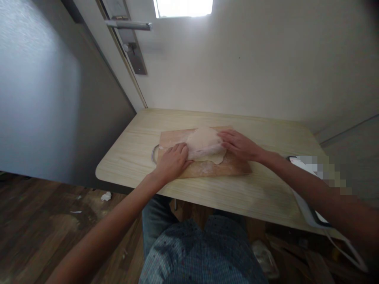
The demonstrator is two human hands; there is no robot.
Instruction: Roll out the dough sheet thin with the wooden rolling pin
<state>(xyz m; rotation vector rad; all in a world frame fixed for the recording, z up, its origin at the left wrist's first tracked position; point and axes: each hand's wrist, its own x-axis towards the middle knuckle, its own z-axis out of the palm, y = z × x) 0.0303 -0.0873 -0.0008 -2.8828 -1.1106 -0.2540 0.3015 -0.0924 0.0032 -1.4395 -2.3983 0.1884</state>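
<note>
Probably a home, though dim: door, lever handle, pale table, wood-look floor.

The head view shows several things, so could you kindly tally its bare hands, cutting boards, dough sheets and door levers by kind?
Bare hands: 2 (left hand, right hand)
Cutting board: 1
Dough sheet: 1
Door lever: 1
Total: 5

Cream dough, brown board, blue checked garment
</note>
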